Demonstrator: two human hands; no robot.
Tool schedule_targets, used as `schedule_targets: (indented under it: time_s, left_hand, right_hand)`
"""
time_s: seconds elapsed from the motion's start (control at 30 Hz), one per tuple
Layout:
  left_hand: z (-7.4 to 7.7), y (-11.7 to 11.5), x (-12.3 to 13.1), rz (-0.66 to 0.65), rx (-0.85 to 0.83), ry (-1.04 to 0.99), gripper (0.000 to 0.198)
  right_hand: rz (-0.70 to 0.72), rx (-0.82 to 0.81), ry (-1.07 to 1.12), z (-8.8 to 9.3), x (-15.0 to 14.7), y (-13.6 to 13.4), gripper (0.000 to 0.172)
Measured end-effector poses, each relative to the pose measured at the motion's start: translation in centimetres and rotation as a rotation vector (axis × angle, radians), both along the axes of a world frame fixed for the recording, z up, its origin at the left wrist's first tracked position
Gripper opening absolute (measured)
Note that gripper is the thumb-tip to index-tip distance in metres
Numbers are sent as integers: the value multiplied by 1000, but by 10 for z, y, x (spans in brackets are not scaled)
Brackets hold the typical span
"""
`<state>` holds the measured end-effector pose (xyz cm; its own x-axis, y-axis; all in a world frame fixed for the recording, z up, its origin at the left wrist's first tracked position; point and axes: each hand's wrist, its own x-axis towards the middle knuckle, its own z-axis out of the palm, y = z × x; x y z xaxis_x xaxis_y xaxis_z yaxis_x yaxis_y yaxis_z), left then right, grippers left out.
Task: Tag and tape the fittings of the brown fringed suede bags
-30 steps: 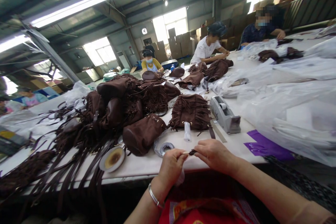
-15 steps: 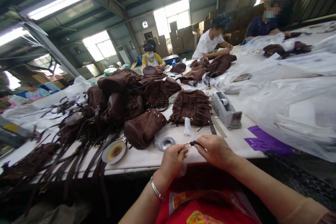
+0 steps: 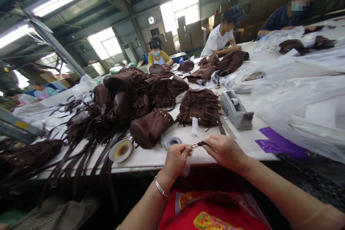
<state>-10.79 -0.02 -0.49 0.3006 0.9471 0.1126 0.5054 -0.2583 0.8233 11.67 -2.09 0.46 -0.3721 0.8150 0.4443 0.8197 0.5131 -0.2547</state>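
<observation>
My left hand (image 3: 176, 161) and my right hand (image 3: 225, 151) meet over the near edge of the white table (image 3: 151, 160). Both pinch a thin dark strap end with a small metal clasp (image 3: 198, 145) between them. A silver bangle sits on my left wrist. Just beyond the hands lie a brown fringed bag (image 3: 201, 107), a small white tube (image 3: 194, 127) and a clear plastic wrap with a dark ring (image 3: 170, 141). A plain brown bag (image 3: 151, 127) lies to the left of them.
A heap of brown fringed bags (image 3: 126, 97) and long straps (image 3: 88, 154) fills the table's left. A round dish (image 3: 121, 150), a grey tape dispenser (image 3: 236, 110), purple paper (image 3: 280, 144) and clear plastic bags (image 3: 302, 90) lie around. Several people work at the far end.
The view has tilted down a little. My hands have shifted slightly up and right, and more of the clasp and strap shows between the fingers.
</observation>
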Motion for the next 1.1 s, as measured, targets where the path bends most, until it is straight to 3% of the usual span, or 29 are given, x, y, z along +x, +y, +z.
schedule_targets:
  time_s: [0.33,0.63,0.93,1.1]
  left_hand:
    - [1,-4,5,12,-55,-44,22]
    - [-1,-3,4,-17,-60,-68,27]
    - [11,-10,13,1,104,83,36]
    - [11,-11,14,-50,118,84,30]
  right_hand:
    - [-61,99,-49,-1,2,-2,26]
    - [7,147,-91,2,0,-5,25]
    - [55,216,-136,1,-7,-10,27]
    - [63,173,-70,-2,-8,-12,27]
